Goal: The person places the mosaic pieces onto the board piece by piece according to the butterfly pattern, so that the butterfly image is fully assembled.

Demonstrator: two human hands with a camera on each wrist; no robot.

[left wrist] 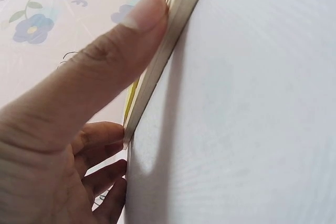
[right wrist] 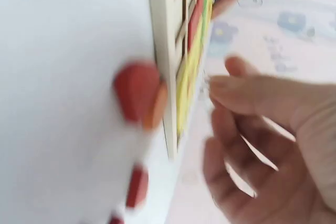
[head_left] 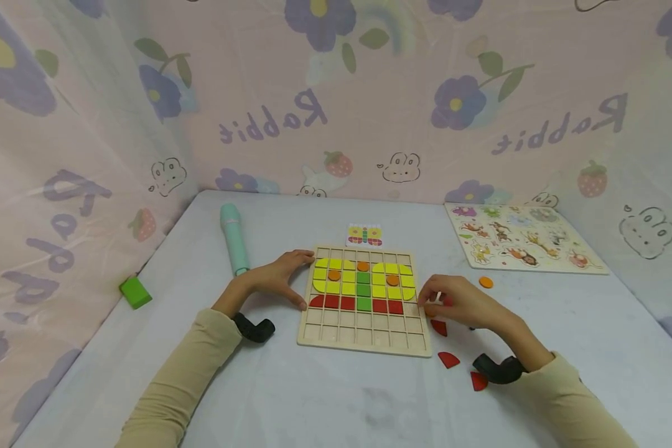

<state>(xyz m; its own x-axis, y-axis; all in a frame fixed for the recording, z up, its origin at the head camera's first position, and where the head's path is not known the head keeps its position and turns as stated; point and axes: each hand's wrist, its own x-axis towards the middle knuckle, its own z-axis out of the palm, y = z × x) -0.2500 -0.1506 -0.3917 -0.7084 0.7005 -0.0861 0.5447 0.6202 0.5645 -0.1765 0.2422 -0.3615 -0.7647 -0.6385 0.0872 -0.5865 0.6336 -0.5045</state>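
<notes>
A wooden grid board (head_left: 364, 350) lies flat, its cells partly filled with yellow, green, red and orange pieces in a butterfly-like pattern. My left hand (head_left: 277, 278) rests against its left edge, thumb and fingers spread apart; in the left wrist view the thumb (left wrist: 113, 56) touches the board's side. At the right edge hovers my right hand (head_left: 459, 300), fingers loosely bent. The blurred right wrist view shows no piece between the fingers of this right hand (right wrist: 262, 129). Red quarter-round pieces (head_left: 448, 359) lie below it, and an orange disc (head_left: 485, 282) lies beyond it.
A small pattern card (head_left: 364, 235) lies behind the board. An animal puzzle board (head_left: 529, 239) sits at the back right. On the left are a mint-green microphone-shaped object (head_left: 234, 239) and a green block (head_left: 135, 292). Printed fabric walls (head_left: 369, 124) surround the table.
</notes>
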